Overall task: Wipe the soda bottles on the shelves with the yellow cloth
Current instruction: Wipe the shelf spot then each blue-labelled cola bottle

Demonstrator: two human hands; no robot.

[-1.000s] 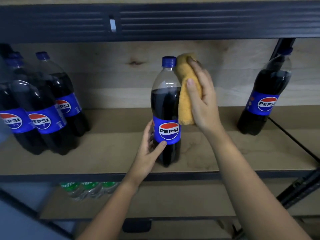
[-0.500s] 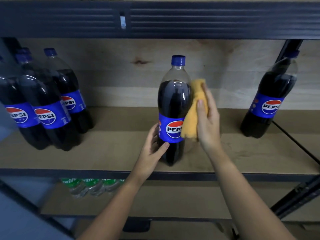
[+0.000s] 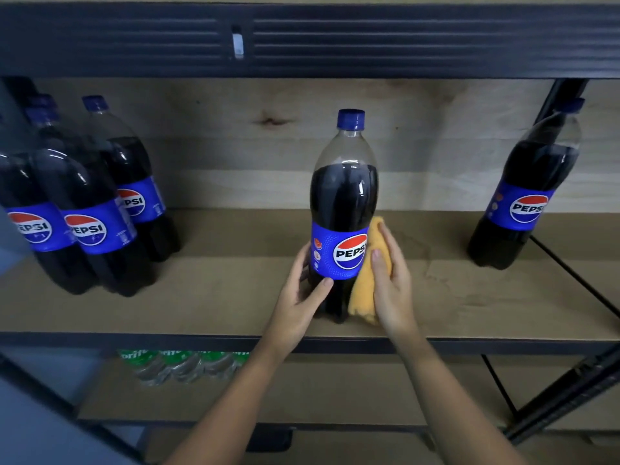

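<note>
Centre bottle: the tall clear-plastic Pepsi bottle with the blue cap and dark cola (image 3: 344, 203) stands upright near the front edge of the tan wooden shelf board (image 3: 235, 297), well apart from the others.
Left hand: your left hand (image 3: 298, 298) grasps the lower part of that bottle from its left, thumb laid across the front just under the blue label, fingers curling round the far side.
Right hand: your right hand (image 3: 391, 285) presses the bunched yellow cloth (image 3: 364, 293) flat against the bottle's right side, fingers straight and pointing up over the fabric.
Cloth: it sits low, from the label down to the base, its bottom end touching the shelf board.
Left group: a cluster of matching blue-capped cola bottles (image 3: 90, 213) stands crowded together at the left end of the same board.
Right bottle: one more blue-label cola bottle (image 3: 526, 196) stands alone at the right, beside the dark metal upright (image 3: 563, 95).
Above: a dark ribbed metal shelf beam (image 3: 402, 38) crosses the top.
Below: green-label clear bottles (image 3: 181, 364) show on the lower shelf, partly hidden.
</note>
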